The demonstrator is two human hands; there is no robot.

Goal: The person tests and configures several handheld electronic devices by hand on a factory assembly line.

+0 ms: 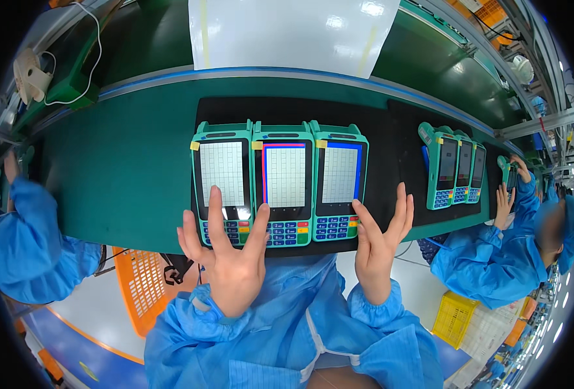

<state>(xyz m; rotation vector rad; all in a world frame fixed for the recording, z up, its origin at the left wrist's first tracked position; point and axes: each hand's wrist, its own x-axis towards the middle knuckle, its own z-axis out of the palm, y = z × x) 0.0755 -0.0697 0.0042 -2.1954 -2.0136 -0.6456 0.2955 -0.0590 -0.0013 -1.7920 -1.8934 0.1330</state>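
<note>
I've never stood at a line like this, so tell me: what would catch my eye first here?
Three green handheld payment terminals lie side by side on a black mat on the green belt, their screens lit with white grids. The left hand rests spread over the keypads of the left and middle ones, while the right hand stands open, edge-on, beside the right one. Further right, another trio of terminals lies before a co-worker in blue.

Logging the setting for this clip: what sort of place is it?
Most likely an electronics assembly or test line: a green conveyor belt, three green handheld terminals with lit grid screens on a black mat, and a neighbouring worker in a blue smock.
</note>
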